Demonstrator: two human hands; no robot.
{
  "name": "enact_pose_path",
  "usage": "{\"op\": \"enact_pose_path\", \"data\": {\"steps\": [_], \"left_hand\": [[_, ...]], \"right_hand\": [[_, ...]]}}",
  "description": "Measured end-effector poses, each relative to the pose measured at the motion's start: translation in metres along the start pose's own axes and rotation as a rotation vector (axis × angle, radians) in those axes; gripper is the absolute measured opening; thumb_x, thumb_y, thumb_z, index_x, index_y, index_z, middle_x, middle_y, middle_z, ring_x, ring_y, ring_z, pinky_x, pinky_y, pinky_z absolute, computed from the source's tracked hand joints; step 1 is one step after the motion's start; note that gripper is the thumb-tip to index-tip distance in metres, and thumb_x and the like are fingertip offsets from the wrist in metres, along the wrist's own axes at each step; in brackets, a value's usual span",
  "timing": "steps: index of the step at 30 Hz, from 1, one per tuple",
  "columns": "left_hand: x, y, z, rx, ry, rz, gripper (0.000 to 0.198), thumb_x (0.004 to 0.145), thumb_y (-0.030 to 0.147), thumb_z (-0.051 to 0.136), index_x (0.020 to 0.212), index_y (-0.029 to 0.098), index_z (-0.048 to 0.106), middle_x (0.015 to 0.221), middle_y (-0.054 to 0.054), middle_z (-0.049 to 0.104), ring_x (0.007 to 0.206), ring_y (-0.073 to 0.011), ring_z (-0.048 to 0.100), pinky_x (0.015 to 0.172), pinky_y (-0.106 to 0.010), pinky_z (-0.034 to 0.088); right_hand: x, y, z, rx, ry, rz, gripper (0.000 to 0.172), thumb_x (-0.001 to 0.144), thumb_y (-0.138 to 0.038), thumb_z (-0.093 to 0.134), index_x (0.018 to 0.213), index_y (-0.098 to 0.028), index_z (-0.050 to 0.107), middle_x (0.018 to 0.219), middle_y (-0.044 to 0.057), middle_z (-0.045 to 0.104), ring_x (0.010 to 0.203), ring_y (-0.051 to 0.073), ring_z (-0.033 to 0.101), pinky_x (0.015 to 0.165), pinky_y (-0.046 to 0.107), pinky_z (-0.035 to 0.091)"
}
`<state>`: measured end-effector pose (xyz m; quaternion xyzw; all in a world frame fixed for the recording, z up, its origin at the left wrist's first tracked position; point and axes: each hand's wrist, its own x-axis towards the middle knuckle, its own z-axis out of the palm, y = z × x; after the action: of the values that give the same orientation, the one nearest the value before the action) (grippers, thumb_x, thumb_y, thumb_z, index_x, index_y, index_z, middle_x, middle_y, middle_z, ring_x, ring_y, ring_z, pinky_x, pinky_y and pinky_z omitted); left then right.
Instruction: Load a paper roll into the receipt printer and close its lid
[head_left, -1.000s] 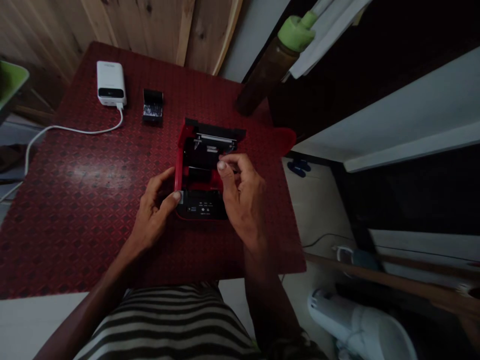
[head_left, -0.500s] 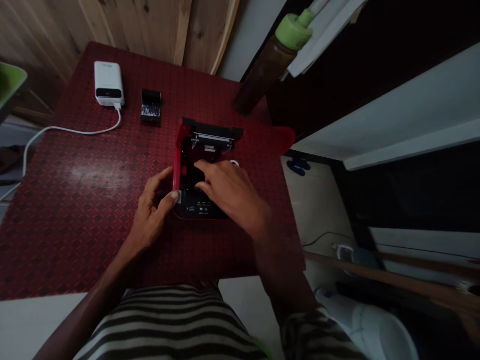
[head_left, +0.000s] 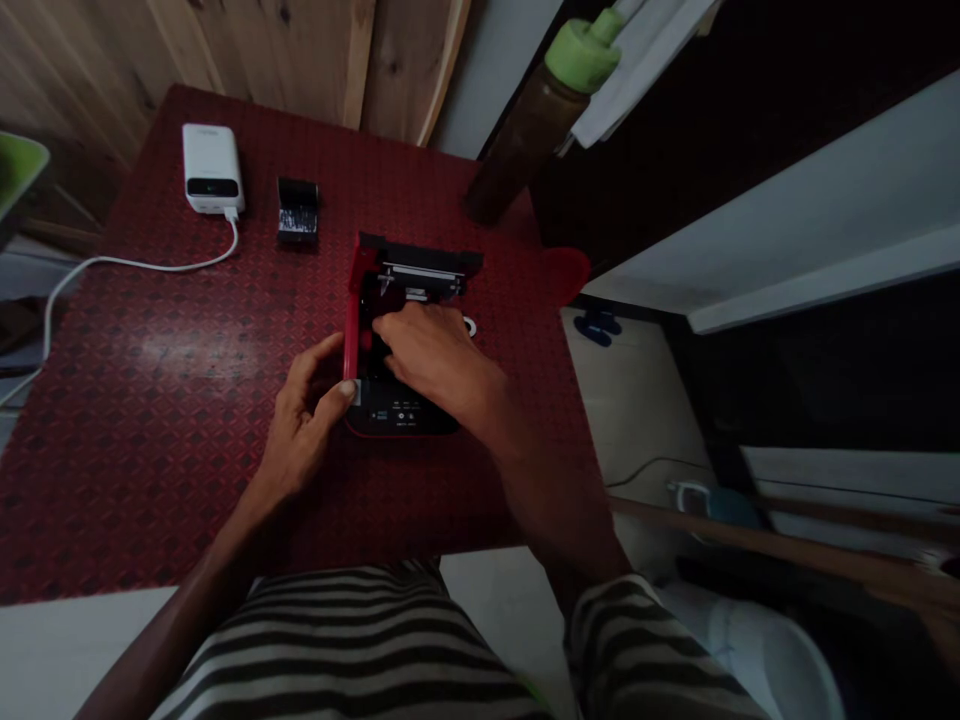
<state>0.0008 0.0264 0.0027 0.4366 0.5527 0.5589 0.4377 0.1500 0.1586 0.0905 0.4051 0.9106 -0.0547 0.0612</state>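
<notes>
A red and black device (head_left: 401, 425), which looks like a small printer, lies on the table with its lid (head_left: 420, 258) raised. My left hand (head_left: 304, 420) steadies its left side, thumb on the front left corner and fingers along the red outer wall. Inside the open body is my right hand (head_left: 435, 355), fingers bent toward the left inner wall. Dark shadow hides its fingertips and whatever they may pinch. Just past the right hand's knuckles shows part of a white ring (head_left: 470, 327).
On the red patterned table (head_left: 187, 400) lie a white power bank (head_left: 211, 165) with a plugged-in cable (head_left: 142, 265) and a small black object (head_left: 298, 212) with a shiny face. A dark bottle (head_left: 525, 130) with a green cap stands at the back right, near a red rounded thing (head_left: 566, 275).
My right hand has shifted left and slightly deeper into the device, its fingers more curled. More of the white ring shows. My left hand keeps its hold.
</notes>
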Motion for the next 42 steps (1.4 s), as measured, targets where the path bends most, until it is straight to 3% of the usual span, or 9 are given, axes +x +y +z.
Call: {"op": "enact_pose_path", "data": {"steps": [6,10,16,21,28,32,36,39,42], "left_hand": [[0.0,0.001,-0.001,0.031,0.014,-0.008,0.057,0.109,0.057,0.076,0.159,0.029,0.075,0.161,-0.013,0.081,0.149,-0.0411,0.077,0.124,-0.062,0.067],[-0.001,0.002,-0.001,0.035,0.027,-0.022,0.058,0.11,0.061,0.078,0.16,0.031,0.075,0.159,-0.011,0.082,0.148,-0.0412,0.078,0.126,-0.062,0.066],[0.0,-0.001,-0.002,0.102,0.053,0.014,0.055,0.11,0.061,0.077,0.158,0.034,0.079,0.162,-0.008,0.081,0.152,-0.0411,0.076,0.129,-0.06,0.065],[0.0,-0.001,-0.004,0.142,0.059,0.024,0.056,0.112,0.064,0.074,0.16,0.035,0.079,0.165,-0.007,0.079,0.159,-0.0413,0.07,0.138,-0.061,0.056],[-0.001,-0.002,-0.005,0.16,0.058,0.033,0.061,0.112,0.068,0.073,0.16,0.031,0.079,0.164,-0.008,0.08,0.157,-0.042,0.071,0.141,-0.063,0.052],[-0.001,0.0,-0.005,0.172,0.043,0.032,0.058,0.112,0.07,0.073,0.157,0.035,0.081,0.163,-0.006,0.081,0.156,-0.0414,0.072,0.137,-0.06,0.056],[-0.001,0.002,-0.004,0.172,0.052,0.018,0.058,0.112,0.069,0.074,0.157,0.034,0.081,0.162,-0.006,0.082,0.154,-0.041,0.074,0.133,-0.059,0.06],[-0.001,0.001,-0.003,0.155,0.064,0.019,0.059,0.111,0.067,0.075,0.157,0.031,0.081,0.162,-0.008,0.082,0.153,-0.0411,0.074,0.133,-0.06,0.06],[-0.001,0.0,-0.003,0.146,0.059,0.025,0.059,0.111,0.068,0.075,0.157,0.031,0.081,0.16,-0.009,0.082,0.151,-0.0412,0.075,0.132,-0.06,0.06]], "right_hand": [[-0.052,0.018,-0.006,0.267,0.318,0.083,0.017,0.101,-0.019,0.089,0.115,-0.028,0.092,0.088,0.002,0.085,0.08,0.024,0.08,0.081,0.039,0.065],[-0.114,0.051,0.005,0.686,0.595,0.108,0.021,0.098,-0.03,0.095,0.119,-0.032,0.093,0.108,0.002,0.086,0.089,0.021,0.077,0.077,0.035,0.063],[-0.166,0.06,0.07,0.931,0.545,0.388,0.021,0.089,-0.03,0.092,0.11,-0.027,0.091,0.094,-0.001,0.083,0.071,0.017,0.07,0.066,0.03,0.057],[-0.15,0.045,0.114,0.937,0.493,0.407,0.023,0.093,-0.027,0.076,0.113,-0.024,0.088,0.103,0.005,0.09,0.079,0.021,0.08,0.074,0.034,0.065],[-0.123,0.043,0.125,0.961,0.503,0.343,0.036,0.098,-0.022,0.074,0.129,-0.026,0.09,0.136,0.012,0.093,0.126,0.029,0.087,0.115,0.048,0.07],[-0.144,0.056,0.123,1.023,0.422,0.32,0.065,0.092,-0.014,0.073,0.154,-0.028,0.083,0.149,0.012,0.09,0.115,0.024,0.09,0.107,0.045,0.075],[-0.159,0.087,0.11,0.986,0.414,0.37,0.046,0.1,-0.015,0.069,0.14,-0.026,0.089,0.129,0.01,0.094,0.11,0.024,0.091,0.103,0.045,0.075],[-0.134,0.107,0.102,0.925,0.514,0.414,0.032,0.102,-0.02,0.073,0.129,-0.024,0.089,0.124,0.01,0.094,0.11,0.026,0.089,0.102,0.046,0.072],[-0.086,0.115,0.103,0.918,0.544,0.39,0.043,0.092,-0.022,0.084,0.135,-0.024,0.083,0.133,0.011,0.09,0.112,0.026,0.085,0.1,0.045,0.069]]}}
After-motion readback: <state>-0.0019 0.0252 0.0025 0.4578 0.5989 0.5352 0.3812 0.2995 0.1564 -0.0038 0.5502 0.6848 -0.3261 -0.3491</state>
